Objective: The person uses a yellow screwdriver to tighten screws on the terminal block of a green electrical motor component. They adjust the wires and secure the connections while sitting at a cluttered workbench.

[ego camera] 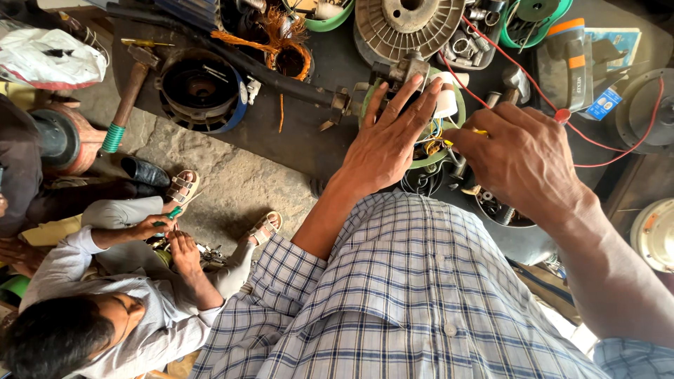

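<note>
Head view, 1 dark cluttered workbench (309, 140). Left hand (386, 137): flat, fingers spread, pressing down on round green-rimmed motor part with coloured wiring (428, 151); grips nothing. Right hand (523, 158): fingers curled and pinched on thin yellow-handled tool (480, 130), tip aimed at the wiring between the 2 hands. White cylindrical capacitor (446, 102) just beyond left fingertips. Red wire (597, 144) loops behind right hand and crosses its knuckles. Ribbed grey round motor casing (407, 24) beyond both hands. Orange-and-grey power tool (569, 60) beyond right hand. Black round motor housing (200, 88) and wooden-handled hammer (126, 98) well left of left hand. Copper wire coil (284, 42) near housing. Seated person's hands (168, 235) below left, apart, on small parts.
</note>
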